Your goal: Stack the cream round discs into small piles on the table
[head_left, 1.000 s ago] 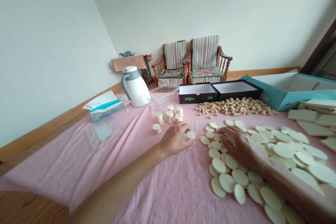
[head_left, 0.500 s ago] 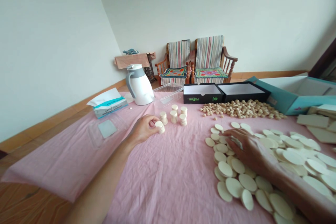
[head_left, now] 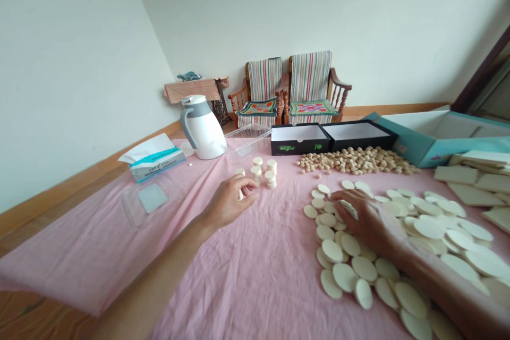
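My left hand (head_left: pixel 230 203) is curled around a short stack of cream discs (head_left: pixel 240 193) on the pink cloth (head_left: pixel 255 276), and the stack is mostly hidden by the fingers. Several other small disc stacks (head_left: pixel 271 178) stand just beyond it. My right hand (head_left: pixel 364 221) lies on a wide spread of flat round cream discs (head_left: pixel 350 265), fingers bent, with one disc (head_left: pixel 350 209) pinched under the fingertips.
A white jug (head_left: pixel 201 127), a tissue box (head_left: pixel 153 162) and a clear plastic tray (head_left: pixel 153 199) sit at the left. Two open black boxes (head_left: pixel 298 141), a heap of small beige pellets (head_left: pixel 354 159), a teal box (head_left: pixel 430 141) and cream slabs (head_left: pixel 474 183) lie behind and to the right. Two chairs (head_left: pixel 290 90) stand by the wall.
My left hand carried a disc from beside the spread leftward to the small stacks and now closes round one stack. My right hand has stayed on the spread of discs.
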`<state>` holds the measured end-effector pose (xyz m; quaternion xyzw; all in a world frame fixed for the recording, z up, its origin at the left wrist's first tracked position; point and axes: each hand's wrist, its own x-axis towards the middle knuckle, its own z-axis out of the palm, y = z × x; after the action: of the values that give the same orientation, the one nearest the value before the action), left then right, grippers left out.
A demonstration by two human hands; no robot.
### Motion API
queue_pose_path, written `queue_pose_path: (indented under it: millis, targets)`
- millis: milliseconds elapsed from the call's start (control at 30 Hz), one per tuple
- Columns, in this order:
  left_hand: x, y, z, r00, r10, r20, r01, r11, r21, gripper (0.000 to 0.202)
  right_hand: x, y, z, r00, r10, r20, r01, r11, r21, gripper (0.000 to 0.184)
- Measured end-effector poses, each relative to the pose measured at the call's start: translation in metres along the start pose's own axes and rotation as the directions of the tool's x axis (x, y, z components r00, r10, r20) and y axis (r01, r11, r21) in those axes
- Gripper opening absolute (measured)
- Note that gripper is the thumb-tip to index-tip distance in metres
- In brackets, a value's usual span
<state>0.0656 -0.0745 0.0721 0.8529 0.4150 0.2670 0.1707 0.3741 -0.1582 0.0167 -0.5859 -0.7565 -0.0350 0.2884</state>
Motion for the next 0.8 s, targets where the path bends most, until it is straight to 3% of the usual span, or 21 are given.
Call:
queue_pose_path:
  millis: [133, 200, 300, 433, 533, 600, 700, 800]
  targets:
    - [0.009, 0.037, 0.038, 0.935, 0.23, 0.269, -0.218, 0.973, -0.076, 0.019, 0.0, -0.001, -0.001, 1.0, -0.007, 0.003, 0.007, 1.0, 0.016, 0.023]
    - [0.015, 0.049, 0.059, 0.923, 0.261, 0.284, -0.257, 0.965, -0.052, 0.02, 0.0, -0.001, -0.001, 1.0, 0.001, 0.019, -0.001, 1.0, 0.017, 0.023]
    - [0.024, 0.056, 0.084, 0.943, 0.229, 0.243, -0.239, 0.971, 0.01, 0.022, 0.0, -0.002, -0.002, 0.999, 0.007, 0.039, -0.008, 1.0, 0.021, 0.024]
    - [0.03, 0.058, 0.1, 0.954, 0.204, 0.221, -0.224, 0.972, 0.068, 0.017, 0.0, -0.003, -0.003, 0.999, -0.001, 0.051, 0.0, 1.0, 0.017, 0.024]
    - [0.027, 0.059, 0.095, 0.958, 0.2, 0.205, -0.218, 0.974, 0.065, 0.014, 0.0, -0.003, -0.002, 0.999, 0.011, 0.051, -0.011, 1.0, 0.008, 0.024]
    - [0.022, 0.058, 0.082, 0.964, 0.197, 0.18, -0.212, 0.975, 0.065, 0.014, 0.0, -0.002, -0.001, 0.999, 0.017, 0.046, -0.017, 1.0, 0.001, 0.023]
    - [0.014, 0.047, 0.05, 0.983, 0.154, 0.1, -0.162, 0.983, 0.087, 0.015, -0.001, -0.001, 0.0, 0.999, 0.013, 0.041, -0.013, 1.0, -0.007, 0.022]
    - [0.009, 0.02, 0.014, 0.998, 0.066, -0.015, -0.064, 0.992, 0.111, 0.016, -0.001, -0.001, 0.001, 0.999, 0.012, 0.043, -0.011, 1.0, -0.012, 0.023]
